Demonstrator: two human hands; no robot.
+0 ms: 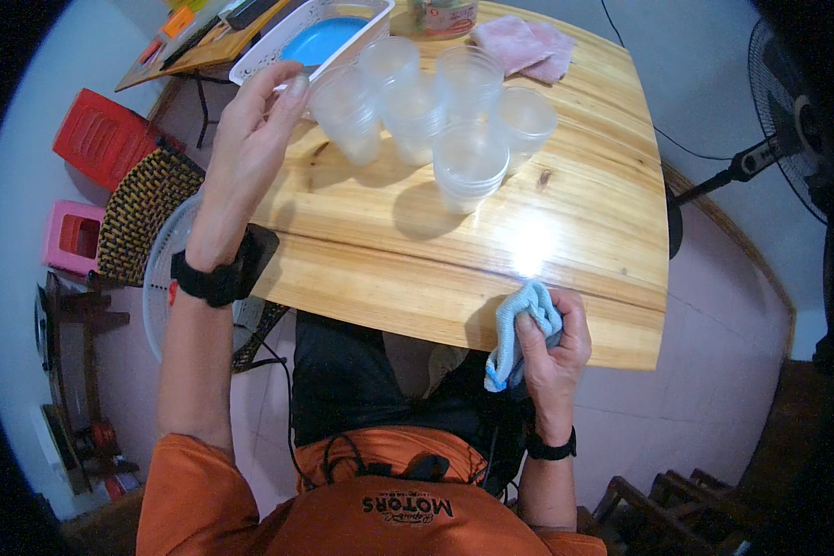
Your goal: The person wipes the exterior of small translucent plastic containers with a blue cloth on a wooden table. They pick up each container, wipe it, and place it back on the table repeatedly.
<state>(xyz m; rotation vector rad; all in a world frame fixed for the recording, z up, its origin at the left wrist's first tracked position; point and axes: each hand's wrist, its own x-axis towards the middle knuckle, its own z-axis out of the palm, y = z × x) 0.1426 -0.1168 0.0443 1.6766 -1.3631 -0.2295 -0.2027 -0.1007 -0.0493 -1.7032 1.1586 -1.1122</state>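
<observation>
My left hand (260, 115) is raised at the near left corner of a white plastic basket (382, 35) with a blue inside, thumb and fingertips close together; whether it grips anything there I cannot tell. Just right of those fingers stand several stacks of clear plastic cups (470, 167) on the wooden table (361, 257). In my right hand (559, 340), at the table's near edge, is a bunched light blue cloth (521, 326), pinched between thumb and fingers.
Folded pink cloths (521, 45) and a labelled jar (445, 15) lie toward the table's far side. A black fan (771, 153) stands at the right. To the left are a woven chair (146, 215), red (104, 139) and pink (73, 236) stools and a side table (233, 45).
</observation>
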